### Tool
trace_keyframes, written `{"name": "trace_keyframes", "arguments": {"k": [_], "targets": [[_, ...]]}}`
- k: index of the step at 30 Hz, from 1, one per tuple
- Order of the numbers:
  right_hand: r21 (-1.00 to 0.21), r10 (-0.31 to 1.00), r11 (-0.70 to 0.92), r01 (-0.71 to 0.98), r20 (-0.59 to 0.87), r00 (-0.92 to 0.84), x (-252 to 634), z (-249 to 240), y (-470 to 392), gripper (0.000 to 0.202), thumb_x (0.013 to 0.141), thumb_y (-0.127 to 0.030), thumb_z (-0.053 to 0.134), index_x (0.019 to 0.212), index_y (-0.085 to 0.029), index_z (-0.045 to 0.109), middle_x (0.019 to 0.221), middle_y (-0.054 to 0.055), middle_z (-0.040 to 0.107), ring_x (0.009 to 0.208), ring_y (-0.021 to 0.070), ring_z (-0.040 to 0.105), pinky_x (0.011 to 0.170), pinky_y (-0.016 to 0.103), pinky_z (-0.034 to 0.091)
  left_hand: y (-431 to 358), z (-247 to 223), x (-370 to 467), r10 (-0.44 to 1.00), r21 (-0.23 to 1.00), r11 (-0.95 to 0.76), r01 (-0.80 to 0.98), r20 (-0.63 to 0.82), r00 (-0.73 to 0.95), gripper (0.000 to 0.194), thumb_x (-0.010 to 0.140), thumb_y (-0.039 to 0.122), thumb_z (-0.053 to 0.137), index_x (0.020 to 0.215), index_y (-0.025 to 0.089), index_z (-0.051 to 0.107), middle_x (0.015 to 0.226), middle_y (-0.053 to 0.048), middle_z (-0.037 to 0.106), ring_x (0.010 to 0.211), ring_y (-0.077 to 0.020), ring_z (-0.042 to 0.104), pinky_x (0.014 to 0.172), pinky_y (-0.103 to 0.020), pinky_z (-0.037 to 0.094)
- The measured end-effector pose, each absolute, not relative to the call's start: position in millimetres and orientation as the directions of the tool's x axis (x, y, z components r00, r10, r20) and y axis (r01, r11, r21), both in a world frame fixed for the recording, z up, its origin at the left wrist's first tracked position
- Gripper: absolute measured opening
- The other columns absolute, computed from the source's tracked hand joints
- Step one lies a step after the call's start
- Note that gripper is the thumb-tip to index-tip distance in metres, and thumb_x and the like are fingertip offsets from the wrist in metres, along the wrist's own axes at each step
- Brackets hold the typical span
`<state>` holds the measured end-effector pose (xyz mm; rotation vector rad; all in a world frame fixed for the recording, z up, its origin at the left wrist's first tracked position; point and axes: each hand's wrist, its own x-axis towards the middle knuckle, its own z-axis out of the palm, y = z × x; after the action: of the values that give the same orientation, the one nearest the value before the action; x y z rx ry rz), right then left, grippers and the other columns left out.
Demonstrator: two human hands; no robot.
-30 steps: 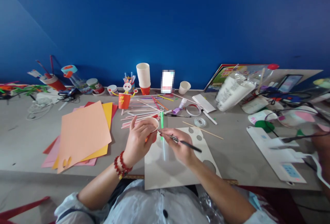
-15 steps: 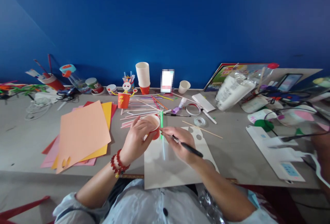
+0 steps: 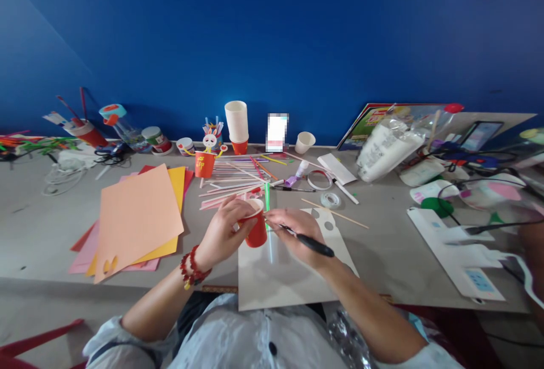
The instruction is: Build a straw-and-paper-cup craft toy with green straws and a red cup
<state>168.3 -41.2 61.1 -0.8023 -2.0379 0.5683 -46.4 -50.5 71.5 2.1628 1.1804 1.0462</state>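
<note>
A red paper cup (image 3: 256,234) is held in my left hand (image 3: 229,223), fingers over its rim and thumb on its side. My right hand (image 3: 297,234) is closed on a thin metal tool with a black handle (image 3: 315,245). Its tip is near the cup's right side; whether it touches the cup I cannot tell. Green straws (image 3: 267,194) lie just behind, between both hands. Under my hands is a pale sheet of card (image 3: 272,289) with round holes cut along its right part.
Peach paper (image 3: 138,216) tops a coloured stack at left. A red cup with a rabbit figure (image 3: 204,165) stands behind, beside scattered straws (image 3: 238,172). Stacked white cups (image 3: 236,121) stand near the blue wall. Tape (image 3: 330,200), a wooden stick (image 3: 340,215) and a power strip (image 3: 454,255) lie to the right.
My left hand has tipped the red cup, so more of its red side shows and less of its inside. The right hand with the tool has hardly moved.
</note>
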Motion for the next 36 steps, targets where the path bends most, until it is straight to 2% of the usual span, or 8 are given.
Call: {"name": "trace_keyframes", "arguments": {"k": [4,8,13,17,23,29,33,36], "targets": [[-0.15,0.36,0.922,0.356,0.666,-0.653,173,74,-32,0.018,0.096,-0.012,0.053,0.099,-0.018,0.07,0.103,0.008,0.077,0.092,0.0204,0.072,0.079,0.032,0.059,-47,77,-54,0.922,0.864,-0.306,0.4,0.163,0.352,0.018,0.093,0.029,0.054,0.091,0.018,0.067,0.09,-0.005,0.069,0.084,-0.0187,0.063,0.077,-0.03,0.048],[0.036,0.239,0.939,0.342,0.646,-0.725,174,77,-29,0.015,0.093,-0.011,0.059,0.094,-0.019,0.071,0.104,0.006,0.077,0.092,0.0205,0.072,0.077,0.031,0.059,-44,82,-60,0.9,0.908,-0.208,0.364,0.033,0.434,0.022,0.093,0.033,0.053,0.087,0.017,0.067,0.082,-0.002,0.068,0.076,-0.0172,0.062,0.069,-0.027,0.047],[-0.427,0.533,0.846,0.318,0.669,-0.518,168,61,-35,0.014,0.093,-0.015,0.059,0.094,-0.021,0.071,0.101,0.008,0.078,0.091,0.0205,0.073,0.081,0.032,0.058,-47,80,-51,0.848,0.657,-0.528,0.539,0.366,0.384,0.013,0.092,0.021,0.055,0.091,0.02,0.068,0.089,-0.003,0.073,0.089,-0.0196,0.065,0.098,-0.041,0.044],[-0.979,0.969,0.204,0.008,0.201,-0.145,153,48,-44,0.013,0.087,-0.034,0.069,0.087,-0.021,0.072,0.087,0.005,0.078,0.079,0.0203,0.074,0.074,0.032,0.059,-51,70,-41,0.717,0.338,-0.642,0.688,0.581,0.384,0.018,0.09,0.011,0.055,0.095,0.024,0.068,0.093,0.0,0.076,0.098,-0.0192,0.067,0.119,-0.056,0.014],[-0.788,0.937,-0.346,-0.51,-0.313,-0.152,139,47,-47,0.024,0.068,-0.035,0.085,0.075,-0.018,0.07,0.082,0.006,0.078,0.074,0.0193,0.074,0.071,0.029,0.06,-52,59,-38,0.624,0.177,-0.656,0.734,0.673,0.396,0.029,0.088,0.006,0.057,0.105,0.027,0.067,0.101,0.001,0.077,0.105,-0.0213,0.067,0.121,-0.058,0.008],[-0.974,0.959,0.222,0.045,0.21,-0.189,156,54,-44,0.014,0.089,-0.033,0.067,0.089,-0.021,0.073,0.087,0.005,0.078,0.082,0.0208,0.073,0.074,0.031,0.059,-50,65,-40,0.776,0.528,-0.605,0.596,0.558,0.293,0.012,0.089,0.014,0.058,0.092,0.022,0.066,0.092,-0.002,0.075,0.095,-0.0198,0.067,0.116,-0.055,0.023],[-0.474,0.594,0.804,0.358,0.611,-0.524,172,67,-36,0.019,0.095,-0.016,0.055,0.102,-0.021,0.072,0.105,0.008,0.077,0.097,0.0216,0.072,0.085,0.034,0.057,-46,70,-48,0.928,0.86,-0.336,0.383,0.233,0.291,0.014,0.091,0.027,0.057,0.088,0.018,0.068,0.091,-0.005,0.071,0.088,-0.02,0.064,0.087,-0.036,0.048],[-0.1,0.334,0.929,0.357,0.643,-0.689,177,77,-30,0.021,0.096,-0.012,0.053,0.105,-0.02,0.071,0.107,0.007,0.077,0.094,0.0202,0.072,0.084,0.033,0.058,-42,73,-53,0.934,0.966,-0.076,0.248,-0.018,0.356,0.021,0.09,0.036,0.059,0.085,0.016,0.067,0.081,-0.003,0.068,0.077,-0.0181,0.061,0.073,-0.03,0.047]]}}
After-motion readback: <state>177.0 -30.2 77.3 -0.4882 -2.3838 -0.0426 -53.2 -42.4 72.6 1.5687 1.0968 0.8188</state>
